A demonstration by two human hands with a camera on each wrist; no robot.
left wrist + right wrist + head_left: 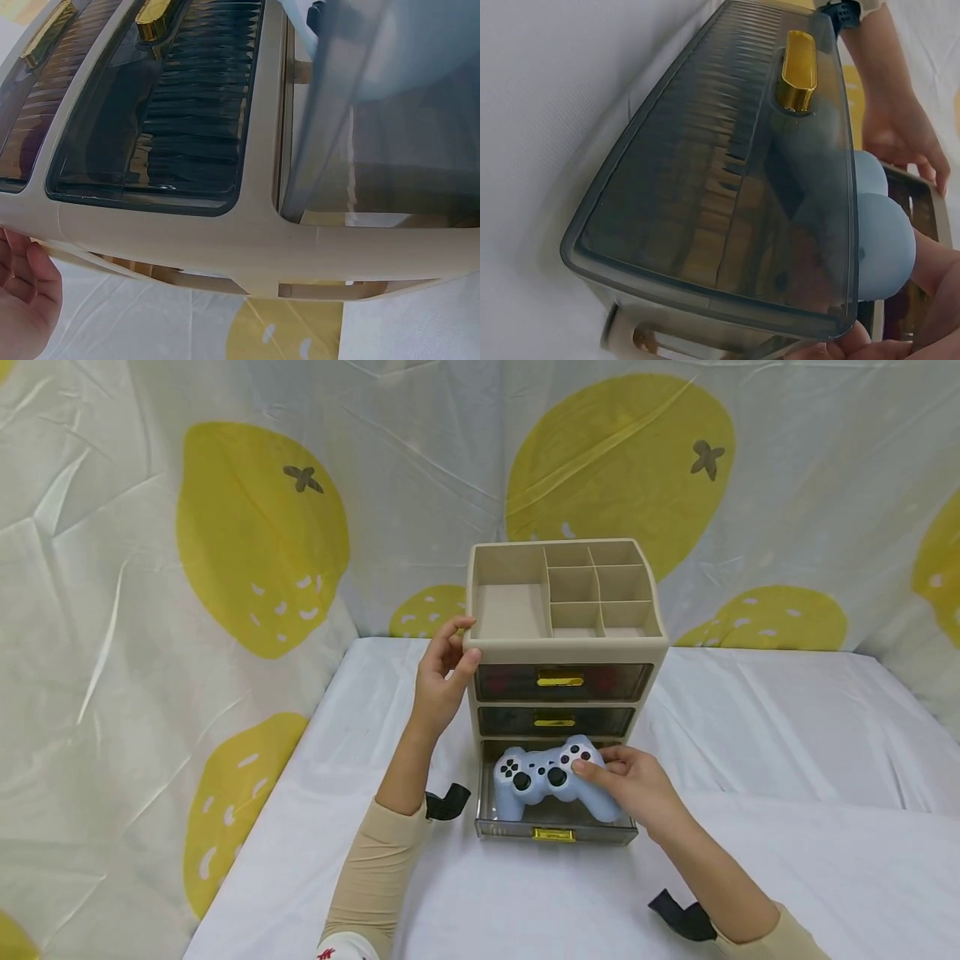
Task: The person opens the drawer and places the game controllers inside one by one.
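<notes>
A light-blue game controller (555, 772) lies tilted at the pulled-out bottom drawer (517, 831) of a beige desktop drawer organizer (573, 650). My right hand (637, 785) pinches the controller's right side, thumb on top near the buttons and fingers behind. In the right wrist view, the controller's rounded grips (885, 247) stick up past the drawer's smoky front (705, 202). My left hand (442, 681) holds the organizer's upper left front corner, thumb toward the front and a finger along the side rim. The left wrist view shows only part of that hand (30, 292).
Two upper drawers (517, 683) with gold handles are closed. The organizer's top has divided compartments (573, 585). Black straps (447, 802) hang at both wrists. A white cloth (750, 860) covers the table, and a lemon-print curtain (420, 468) stands behind and to the left.
</notes>
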